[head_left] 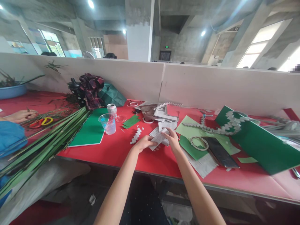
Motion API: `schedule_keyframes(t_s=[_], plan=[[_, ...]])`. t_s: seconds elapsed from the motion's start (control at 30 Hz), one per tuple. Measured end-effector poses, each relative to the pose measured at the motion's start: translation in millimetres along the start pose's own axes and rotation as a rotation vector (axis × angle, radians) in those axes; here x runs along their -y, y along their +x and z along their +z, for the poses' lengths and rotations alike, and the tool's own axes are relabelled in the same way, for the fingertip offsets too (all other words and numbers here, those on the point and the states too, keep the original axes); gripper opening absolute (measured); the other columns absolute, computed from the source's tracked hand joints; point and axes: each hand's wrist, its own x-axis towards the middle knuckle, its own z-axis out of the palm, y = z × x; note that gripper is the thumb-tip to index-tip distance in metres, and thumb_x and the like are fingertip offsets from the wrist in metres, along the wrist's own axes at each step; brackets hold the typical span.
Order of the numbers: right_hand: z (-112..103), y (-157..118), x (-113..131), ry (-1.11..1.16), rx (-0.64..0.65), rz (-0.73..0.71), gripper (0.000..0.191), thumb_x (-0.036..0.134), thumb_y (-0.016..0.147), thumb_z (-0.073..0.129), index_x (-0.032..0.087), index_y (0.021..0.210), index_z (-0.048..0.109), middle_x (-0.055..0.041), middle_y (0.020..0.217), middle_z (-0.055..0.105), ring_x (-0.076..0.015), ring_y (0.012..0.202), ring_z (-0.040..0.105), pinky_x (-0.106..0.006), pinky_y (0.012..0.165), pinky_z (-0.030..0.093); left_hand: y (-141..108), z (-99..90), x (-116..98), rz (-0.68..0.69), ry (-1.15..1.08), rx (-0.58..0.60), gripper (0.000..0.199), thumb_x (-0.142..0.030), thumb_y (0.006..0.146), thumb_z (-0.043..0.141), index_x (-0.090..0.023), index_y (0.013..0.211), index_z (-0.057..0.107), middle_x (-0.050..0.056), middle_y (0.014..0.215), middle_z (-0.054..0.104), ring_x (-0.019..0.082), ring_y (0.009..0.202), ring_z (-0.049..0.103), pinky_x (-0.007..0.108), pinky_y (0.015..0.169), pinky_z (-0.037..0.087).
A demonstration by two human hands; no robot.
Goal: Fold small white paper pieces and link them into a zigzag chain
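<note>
Between my hands is a small strip of printed paper (pixel 159 139), held above the red tabletop. My left hand (pixel 144 143) pinches its lower left end, and my right hand (pixel 172 139) grips its upper right end. Just left of them lies a short zigzag chain of folded paper (pixel 135 136). Behind my hands, more printed paper sheets (pixel 167 125) are piled. Dark green paper (pixel 191 149) lies to the right of my right hand, with a white ring (pixel 199 143) on it.
A plastic cup (pixel 108 124) and a can (pixel 112 110) stand on the left by a green board (pixel 90 131) and long green leaves (pixel 58 132). A phone (pixel 220 152), a longer folded-paper chain (pixel 231 123) and an upright green board (pixel 260 143) are right. Another person's hand (pixel 22 115) is far left near scissors (pixel 41 122).
</note>
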Motion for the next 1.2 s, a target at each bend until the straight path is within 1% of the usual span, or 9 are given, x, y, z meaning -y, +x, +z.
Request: schedule_keyframes(t_s=[0.1,0.33,0.43,0.57,0.7,0.8,0.87,1.03,1.2], plan=[[-1,-1,1,0.016,0.034,0.008,0.045,0.042,0.067,0.069,0.021,0.106,0.062,-0.0033,0.085,0.061,-0.0182,0.075,0.053,-0.027,0.064,0.042,-1,0.7,-1,-0.005,0.004,0.017,0.040,-0.031,0.064,0.077,-0.007,0.095,0.069,0.013,0.078,0.072,0.022,0.066,0.068,0.033,0.066,0.054],[-4,0,-2,0.054,-0.004,0.029,0.041,0.040,0.063,0.072,0.019,0.097,0.064,-0.0031,0.085,0.062,-0.0171,0.075,0.054,-0.026,0.062,0.042,-2,1.2,-1,-0.016,0.037,0.070,0.041,-0.029,0.066,0.076,-0.008,0.100,0.068,0.014,0.081,0.072,0.023,0.070,0.068,0.034,0.068,0.053],[-4,1,-3,0.044,-0.031,0.049,0.041,0.040,0.062,0.072,0.019,0.096,0.063,-0.0017,0.078,0.061,-0.0160,0.068,0.054,-0.026,0.058,0.042,-4,4.1,-3,-0.006,0.035,0.095,0.047,-0.028,0.066,0.076,-0.009,0.107,0.065,0.014,0.086,0.072,0.023,0.072,0.068,0.035,0.070,0.053],[-4,0,-3,0.033,-0.009,0.082,0.040,0.037,0.061,0.072,0.018,0.095,0.060,0.0000,0.068,0.059,-0.0146,0.059,0.053,-0.026,0.053,0.041,-7,9.4,-9,0.006,0.036,0.099,0.060,-0.027,0.065,0.077,-0.014,0.121,0.058,0.013,0.095,0.071,0.023,0.076,0.067,0.036,0.072,0.051],[-2,-2,0,-0.010,0.102,0.113,0.040,0.035,0.063,0.070,0.020,0.098,0.059,0.0038,0.059,0.055,-0.0109,0.047,0.045,-0.023,0.044,0.033,-7,10.6,-11,-0.002,0.082,0.000,0.046,-0.035,0.069,0.074,-0.015,0.109,0.064,0.009,0.096,0.069,0.021,0.090,0.063,0.031,0.080,0.046],[0,-4,2,-0.048,0.241,0.097,0.038,0.033,0.065,0.068,0.019,0.099,0.061,0.0063,0.053,0.049,-0.0086,0.043,0.039,-0.022,0.043,0.029,-3,8.8,-7,-0.043,0.094,-0.102,0.041,-0.046,0.073,0.069,-0.013,0.096,0.068,0.007,0.087,0.069,0.019,0.082,0.062,0.028,0.071,0.045],[1,-5,4,-0.054,0.271,0.076,0.036,0.032,0.065,0.068,0.019,0.098,0.062,0.0063,0.052,0.048,-0.0086,0.044,0.038,-0.022,0.044,0.029,-1,7.7,-3,-0.049,0.083,-0.139,0.042,-0.049,0.073,0.068,-0.012,0.093,0.068,0.007,0.082,0.068,0.018,0.075,0.061,0.027,0.066,0.043],[3,-7,4,-0.081,0.187,0.050,0.035,0.033,0.064,0.068,0.020,0.095,0.061,0.0038,0.056,0.053,-0.0107,0.047,0.043,-0.023,0.046,0.032,4,7.4,1,0.052,0.099,-0.106,0.040,-0.047,0.071,0.070,-0.010,0.085,0.069,0.008,0.079,0.069,0.018,0.073,0.060,0.027,0.068,0.043],[1,-3,0,-0.058,0.000,0.000,0.035,0.035,0.063,0.067,0.019,0.093,0.059,0.0007,0.066,0.059,-0.0131,0.055,0.050,-0.024,0.051,0.038,4,9.1,-2,0.077,0.106,-0.101,0.040,-0.047,0.071,0.069,-0.009,0.081,0.069,0.008,0.075,0.069,0.019,0.071,0.062,0.028,0.068,0.046]])
